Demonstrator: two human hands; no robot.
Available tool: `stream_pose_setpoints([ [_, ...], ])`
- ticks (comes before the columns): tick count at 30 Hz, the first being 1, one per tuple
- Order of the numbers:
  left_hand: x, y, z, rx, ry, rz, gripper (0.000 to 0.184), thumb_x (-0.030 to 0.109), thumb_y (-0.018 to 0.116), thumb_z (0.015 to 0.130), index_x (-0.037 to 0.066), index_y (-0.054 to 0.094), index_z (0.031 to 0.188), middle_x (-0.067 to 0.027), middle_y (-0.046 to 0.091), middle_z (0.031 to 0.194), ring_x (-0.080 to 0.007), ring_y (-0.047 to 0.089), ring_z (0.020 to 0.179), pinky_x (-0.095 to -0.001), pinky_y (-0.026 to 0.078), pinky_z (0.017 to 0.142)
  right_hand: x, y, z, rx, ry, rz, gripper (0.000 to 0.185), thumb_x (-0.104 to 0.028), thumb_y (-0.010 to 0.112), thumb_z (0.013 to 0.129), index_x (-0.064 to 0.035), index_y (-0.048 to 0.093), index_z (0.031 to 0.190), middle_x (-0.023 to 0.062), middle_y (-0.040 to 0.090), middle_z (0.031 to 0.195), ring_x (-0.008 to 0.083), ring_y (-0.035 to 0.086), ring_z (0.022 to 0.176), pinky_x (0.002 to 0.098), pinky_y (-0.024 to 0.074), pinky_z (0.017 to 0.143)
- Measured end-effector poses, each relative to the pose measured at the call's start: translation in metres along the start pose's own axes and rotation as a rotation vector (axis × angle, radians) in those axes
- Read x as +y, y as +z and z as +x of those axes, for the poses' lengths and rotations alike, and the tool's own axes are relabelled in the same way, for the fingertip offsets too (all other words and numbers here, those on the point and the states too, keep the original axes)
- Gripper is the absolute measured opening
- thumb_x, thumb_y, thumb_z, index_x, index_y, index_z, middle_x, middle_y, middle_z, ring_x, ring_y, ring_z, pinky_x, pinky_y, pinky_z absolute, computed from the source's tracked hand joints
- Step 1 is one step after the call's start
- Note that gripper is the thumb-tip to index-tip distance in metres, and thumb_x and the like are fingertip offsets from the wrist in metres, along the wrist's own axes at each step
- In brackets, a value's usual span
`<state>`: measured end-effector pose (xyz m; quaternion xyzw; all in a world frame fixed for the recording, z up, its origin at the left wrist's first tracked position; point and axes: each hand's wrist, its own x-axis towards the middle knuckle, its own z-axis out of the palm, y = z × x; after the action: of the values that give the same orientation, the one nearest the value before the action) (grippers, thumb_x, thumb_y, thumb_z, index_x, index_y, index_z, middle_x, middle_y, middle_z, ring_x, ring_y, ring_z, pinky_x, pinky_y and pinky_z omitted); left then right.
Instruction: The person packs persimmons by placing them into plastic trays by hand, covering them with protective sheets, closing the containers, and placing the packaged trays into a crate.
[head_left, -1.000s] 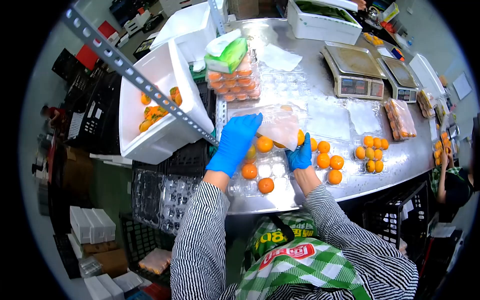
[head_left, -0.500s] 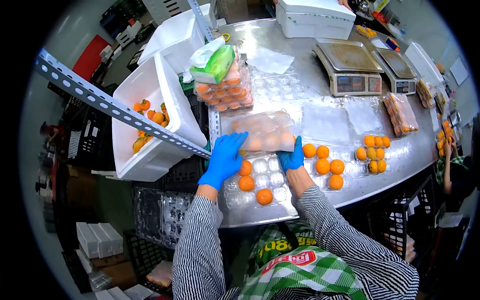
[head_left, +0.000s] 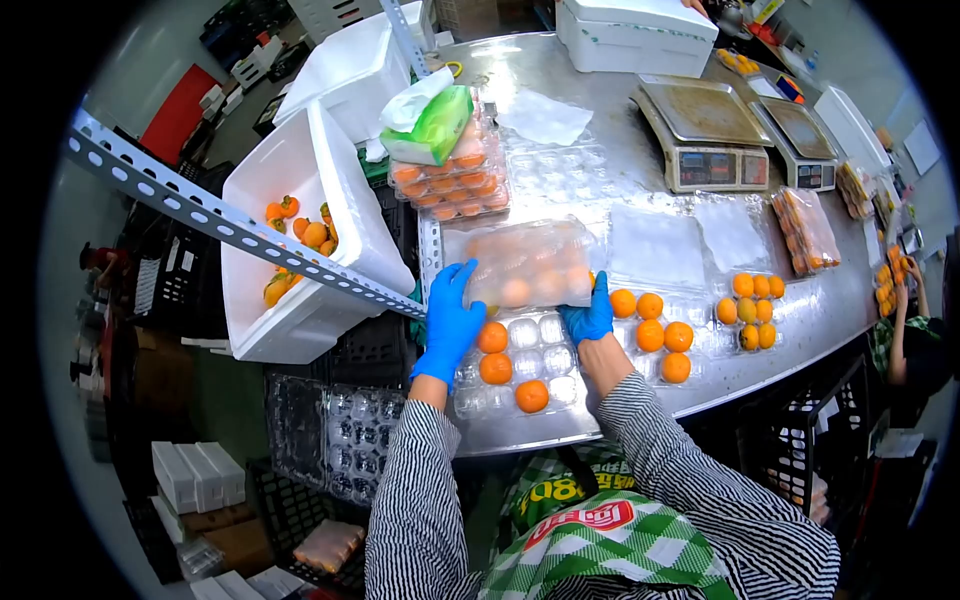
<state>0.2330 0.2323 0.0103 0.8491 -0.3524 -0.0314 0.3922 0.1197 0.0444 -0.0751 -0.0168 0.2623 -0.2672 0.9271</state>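
Fruit pack [head_left: 532, 262] seems bruisable, best held by both sides; my left hand [head_left: 450, 325] is spread, right hand [head_left: 590, 318] grip I can't tell.

Clear plastic tray [head_left: 527, 358] before a white, rectangular, sheet-covered pack [head_left: 530, 262]
White foam box [head_left: 365, 210] left; beige, square-topped scale [head_left: 705, 130] behind right.

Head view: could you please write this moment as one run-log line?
left hand: at left of covered pack; right hand: at its right end; front tray: partly filled with orange fruit
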Motion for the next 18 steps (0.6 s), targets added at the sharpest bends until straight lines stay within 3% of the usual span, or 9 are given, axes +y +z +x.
stream_pose_setpoints([
  [4,-0.005,0.014,-0.007,0.035,-0.026,0.018,0.06,0.01,0.06,0.073,0.009,0.045,0.132,-0.0242,0.043,0.13,-0.0374,0.044,0.119,-0.0396,0.036,0.102,-0.004,-0.005,0.005,-0.049,0.034,-0.022,0.055,-0.047,0.041,0.094,-0.0043,0.043,0.128,0.0153,0.049,0.127,0.0318,0.046,0.117,0.0501,0.0354,0.102],
  [8,-0.019,0.025,-0.003,0.039,-0.063,-0.149,0.056,0.016,0.062,0.08,0.008,0.043,0.133,-0.0228,0.042,0.133,-0.0356,0.044,0.12,-0.0386,0.038,0.1,-0.011,-0.005,0.009,-0.104,0.119,-0.065,0.056,-0.044,0.053,0.088,-0.0036,0.045,0.126,0.0155,0.05,0.125,0.0313,0.048,0.115,0.0493,0.0375,0.1],
  [11,-0.005,0.021,0.007,0.098,-0.163,-0.341,0.048,0.019,0.061,0.085,0.007,0.047,0.13,-0.0207,0.049,0.127,-0.0327,0.053,0.109,-0.0368,0.044,0.092,-0.02,0.007,0.003,-0.068,0.163,-0.186,0.052,-0.037,0.059,0.085,-0.0038,0.048,0.123,0.0142,0.054,0.12,0.0302,0.051,0.11,0.0483,0.0394,0.097],
  [14,-0.002,0.015,0.024,0.135,-0.218,-0.347,0.042,0.021,0.058,0.087,0.007,0.051,0.126,-0.0194,0.06,0.11,-0.0279,0.061,0.091,-0.0351,0.049,0.079,-0.036,0.009,0.004,-0.057,0.239,-0.345,0.046,-0.029,0.061,0.082,-0.0034,0.051,0.119,0.0122,0.056,0.114,0.0279,0.053,0.104,0.0462,0.0427,0.091],
  [18,-0.009,0.012,0.045,0.189,-0.143,-0.19,0.038,0.026,0.056,0.089,0.008,0.054,0.123,-0.019,0.064,0.092,-0.0256,0.063,0.077,-0.0353,0.05,0.071,-0.053,0.03,0.004,-0.036,0.249,-0.647,0.044,-0.024,0.066,0.078,-0.0016,0.054,0.113,0.0126,0.059,0.106,0.0258,0.058,0.091,0.0417,0.049,0.077],
])
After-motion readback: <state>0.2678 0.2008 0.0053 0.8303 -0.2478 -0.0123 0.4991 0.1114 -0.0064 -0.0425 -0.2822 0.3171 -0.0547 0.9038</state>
